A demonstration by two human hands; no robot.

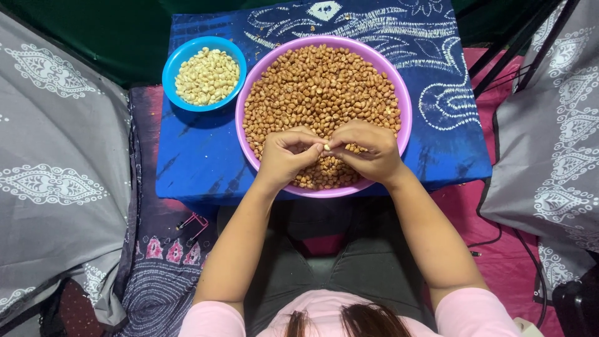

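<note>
A wide pink bowl [402, 93] full of brown-skinned peanuts [318, 84] sits on a blue patterned cloth. My left hand [284, 156] and my right hand [368, 150] meet over the bowl's near side, fingertips pinched together on one pale peanut [326, 147]. To the left, a smaller blue bowl [171, 62] holds several pale skinned peanuts [207, 76].
The blue cloth [199, 156] covers a small low table. Grey patterned fabric [56, 168] hangs at left and at right [549, 156]. Pink bedding [511, 262] and black cables [493, 240] lie at the right. My lap is below the table edge.
</note>
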